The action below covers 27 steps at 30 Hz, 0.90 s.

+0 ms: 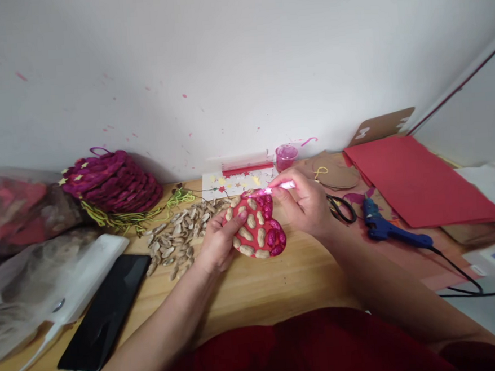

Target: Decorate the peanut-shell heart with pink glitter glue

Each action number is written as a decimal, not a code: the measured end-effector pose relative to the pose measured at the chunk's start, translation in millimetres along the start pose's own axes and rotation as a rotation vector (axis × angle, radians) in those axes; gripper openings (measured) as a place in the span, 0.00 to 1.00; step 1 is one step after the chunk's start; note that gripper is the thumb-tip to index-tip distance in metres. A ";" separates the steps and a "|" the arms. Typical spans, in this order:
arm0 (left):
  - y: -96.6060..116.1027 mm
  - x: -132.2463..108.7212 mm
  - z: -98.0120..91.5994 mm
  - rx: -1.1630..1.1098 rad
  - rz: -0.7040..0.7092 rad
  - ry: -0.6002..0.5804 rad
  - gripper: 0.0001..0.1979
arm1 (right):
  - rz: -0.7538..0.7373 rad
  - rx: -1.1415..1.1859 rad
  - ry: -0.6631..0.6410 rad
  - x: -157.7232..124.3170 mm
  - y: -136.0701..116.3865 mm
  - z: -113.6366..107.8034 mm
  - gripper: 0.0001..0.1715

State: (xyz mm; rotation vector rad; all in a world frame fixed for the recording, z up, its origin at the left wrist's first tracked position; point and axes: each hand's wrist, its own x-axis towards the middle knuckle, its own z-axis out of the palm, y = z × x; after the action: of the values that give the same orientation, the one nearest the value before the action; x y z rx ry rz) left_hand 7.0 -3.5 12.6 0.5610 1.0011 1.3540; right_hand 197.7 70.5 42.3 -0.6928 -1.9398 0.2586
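Note:
My left hand [219,239] grips a red heart-shaped card [254,244] by its left edge, thumb on top, above the wooden table. Peanut shells cover the card's face. Those along the right side are painted magenta [273,238]; the others keep their natural tan. Between the fingers of my right hand [307,204] is a paintbrush [287,185] with a whitish handle. Its pink tip points left and is at the card's upper edge; whether it touches a shell I cannot tell. A heap of loose peanut shells [178,235] lies to the left of the card.
Magenta shell-covered pieces [115,183] stand stacked at back left, near a black phone [106,314] and white power bank [94,269]. A paint cup [286,158] stands by the wall. Scissors [343,209], a blue glue gun [388,229] and red card sheets [425,181] lie right.

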 end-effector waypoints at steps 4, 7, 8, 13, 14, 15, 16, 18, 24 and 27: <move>-0.1 -0.3 0.5 -0.002 -0.007 -0.004 0.21 | 0.037 0.079 0.055 -1.5 5.8 2.5 0.05; -1.3 -0.3 0.6 0.014 -0.009 -0.001 0.21 | 0.047 0.091 0.042 -1.8 5.7 2.5 0.06; -1.7 -0.3 0.6 0.018 -0.004 0.002 0.22 | 0.049 0.070 0.035 -1.5 4.9 1.8 0.06; -2.7 -0.1 0.5 0.019 -0.004 0.010 0.22 | 0.038 0.022 0.049 0.3 -0.6 -1.6 0.05; -2.7 -0.2 0.6 0.018 -0.004 0.009 0.22 | 0.030 0.025 0.040 0.3 -1.1 -1.3 0.05; -2.7 -0.4 0.8 0.017 -0.001 0.008 0.22 | 0.019 0.025 0.028 0.2 -1.3 -0.8 0.05; -2.6 -0.6 0.9 0.015 0.005 0.009 0.22 | 0.007 0.020 0.016 0.0 -1.1 -0.1 0.04; -2.1 -0.8 1.2 0.012 0.017 0.015 0.22 | -0.008 -0.008 0.010 -0.3 0.5 0.9 0.04; -1.7 -0.9 1.7 0.030 0.009 0.006 0.23 | 0.015 0.054 0.047 -1.0 3.1 2.9 0.04; -2.3 -0.7 1.6 0.034 0.009 -0.003 0.22 | 0.007 0.045 0.026 -0.9 3.1 3.0 0.04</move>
State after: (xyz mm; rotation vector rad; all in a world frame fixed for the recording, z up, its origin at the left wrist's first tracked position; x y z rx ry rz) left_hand 9.6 -4.3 11.8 0.5937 1.0219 1.3456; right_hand 196.5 72.9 38.8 -0.6706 -1.9016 0.2950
